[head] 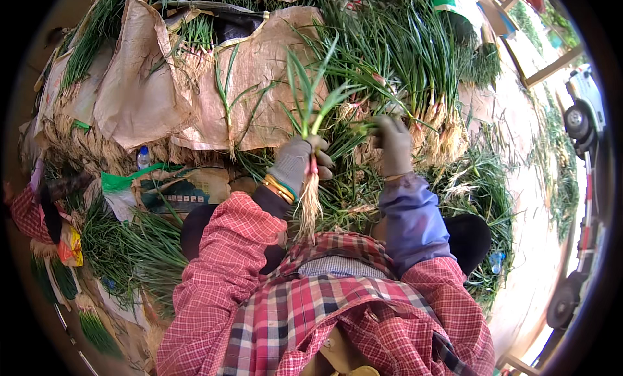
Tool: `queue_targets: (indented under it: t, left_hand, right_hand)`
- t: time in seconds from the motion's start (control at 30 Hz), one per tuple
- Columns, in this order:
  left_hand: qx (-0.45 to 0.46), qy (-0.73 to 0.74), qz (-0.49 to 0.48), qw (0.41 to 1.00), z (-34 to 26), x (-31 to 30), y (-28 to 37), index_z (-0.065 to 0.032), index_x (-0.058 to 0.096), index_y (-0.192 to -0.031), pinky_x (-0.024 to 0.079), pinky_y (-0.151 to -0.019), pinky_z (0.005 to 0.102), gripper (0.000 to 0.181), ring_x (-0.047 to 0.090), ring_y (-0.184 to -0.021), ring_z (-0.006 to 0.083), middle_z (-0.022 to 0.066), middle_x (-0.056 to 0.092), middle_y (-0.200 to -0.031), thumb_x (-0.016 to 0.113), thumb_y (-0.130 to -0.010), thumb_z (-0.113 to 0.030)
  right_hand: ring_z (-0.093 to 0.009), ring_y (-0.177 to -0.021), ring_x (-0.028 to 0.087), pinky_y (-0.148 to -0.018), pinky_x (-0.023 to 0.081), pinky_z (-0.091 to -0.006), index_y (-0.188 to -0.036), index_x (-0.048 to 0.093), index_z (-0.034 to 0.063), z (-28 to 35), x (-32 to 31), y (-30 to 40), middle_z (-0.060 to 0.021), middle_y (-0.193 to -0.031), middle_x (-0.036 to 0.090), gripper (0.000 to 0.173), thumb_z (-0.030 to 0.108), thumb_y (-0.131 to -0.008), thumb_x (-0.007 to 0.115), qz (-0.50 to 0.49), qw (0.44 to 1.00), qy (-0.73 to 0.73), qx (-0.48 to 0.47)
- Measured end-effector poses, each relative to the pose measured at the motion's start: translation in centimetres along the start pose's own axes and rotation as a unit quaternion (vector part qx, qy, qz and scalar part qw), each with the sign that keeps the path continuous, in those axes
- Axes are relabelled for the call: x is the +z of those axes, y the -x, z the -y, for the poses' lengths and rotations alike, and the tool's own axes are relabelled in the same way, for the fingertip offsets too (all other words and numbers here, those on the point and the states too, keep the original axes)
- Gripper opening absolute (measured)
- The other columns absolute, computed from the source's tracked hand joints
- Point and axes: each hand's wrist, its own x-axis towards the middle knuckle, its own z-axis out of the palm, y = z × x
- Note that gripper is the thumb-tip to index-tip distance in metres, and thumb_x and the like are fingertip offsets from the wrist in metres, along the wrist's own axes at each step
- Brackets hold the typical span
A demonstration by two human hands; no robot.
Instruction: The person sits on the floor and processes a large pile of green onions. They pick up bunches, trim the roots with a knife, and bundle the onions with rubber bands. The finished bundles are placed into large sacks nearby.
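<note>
My left hand (300, 159), in a grey work glove with bands at the wrist, is closed round the lower stems of a small bunch of green garlic plants (314, 125). Their leaves point up and away, and the pale roots hang below the fist. My right hand (393, 144), also gloved, is raised just to the right; it is blurred, and some leaf matter shows by its fingertips. Beyond it lies a large pile of green garlic (438, 93) with pinkish stems and long roots. A single plant (229, 103) lies on brown woven sacking (272, 59) ahead.
Loose green leaves (360, 196) cover the ground between my knees. Left are a green-and-white bag (119, 193), a water bottle (143, 158) and more leaves (155, 249). Another person in a checked sleeve (30, 213) is at far left. A vehicle (586, 113) stands far right.
</note>
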Motion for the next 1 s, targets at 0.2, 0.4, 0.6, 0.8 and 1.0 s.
queue_targets:
  t: [0.2, 0.4, 0.6, 0.8, 1.0]
  left_hand:
    - [0.321, -0.054, -0.057, 0.944, -4.2, -1.8, 0.7, -0.0026, 0.059, -0.088, 0.048, -0.044, 0.026, 0.017, 0.059, -0.049, 0.0158, 0.0095, 0.062, -0.067, 0.056, -0.09, -0.02]
    - [0.007, -0.013, 0.009, 1.0, -1.0, -2.9, 1.1, 0.0017, 0.061, -0.094, 0.052, -0.058, 0.0365, 0.028, 0.053, -0.051, 0.017, 0.0025, 0.051, -0.057, 0.056, -0.087, -0.025]
    - [0.006, -0.148, -0.02, 0.989, -0.2, -3.9, -0.8, 0.0019, 0.054, -0.119, 0.05, -0.073, 0.0321, 0.041, 0.06, -0.078, 0.0171, 0.0091, 0.063, -0.09, 0.053, -0.091, -0.028]
    - [0.06, -0.354, -0.084, 0.93, 1.2, -4.4, -2.6, -0.0029, 0.057, -0.119, 0.045, -0.084, 0.0281, 0.038, 0.058, -0.095, 0.0155, 0.0065, 0.062, -0.107, 0.054, -0.091, -0.028]
    - [-0.056, -0.142, 0.097, 0.984, 1.6, -2.4, -2.4, -0.0019, 0.058, -0.114, 0.053, -0.068, 0.0248, 0.034, 0.062, -0.082, 0.016, 0.0065, 0.063, -0.098, 0.053, -0.092, -0.028]
  right_hand:
    - [-0.026, -0.078, 0.063, -0.071, 0.051, -0.0399, -0.096, 0.064, -0.0008, -11.3, -9.9, 0.3, -0.0165, -0.085, 0.065, 0.05, 0.047, -0.08, 0.058, 0.372, 0.619, 0.681, 0.117]
    - [-0.018, -0.061, 0.06, -0.052, 0.049, -0.0309, -0.087, 0.065, -0.0003, -15.6, -0.5, 0.0, -0.0121, -0.077, 0.064, 0.06, 0.058, -0.077, 0.062, 0.32, 0.84, 0.342, 0.273]
    - [-0.015, -0.039, 0.049, -0.036, 0.037, -0.0273, -0.078, 0.064, -0.0006, -16.9, 5.4, -3.8, -0.0069, -0.056, 0.059, 0.035, 0.034, -0.078, 0.065, 0.073, 0.936, 0.162, 0.304]
    - [-0.006, -0.045, 0.047, -0.042, 0.037, -0.0194, -0.091, 0.065, 0.005, -4.4, 0.8, -3.6, -0.0004, -0.061, 0.057, 0.032, 0.035, -0.088, 0.055, 0.213, 0.962, -0.013, 0.171]
    - [-0.008, -0.05, 0.053, -0.047, 0.041, -0.0193, -0.098, 0.066, 0.0041, -1.2, 0.7, -2.7, -0.0015, -0.063, 0.06, 0.039, 0.04, -0.089, 0.055, 0.262, 0.956, -0.035, 0.124]
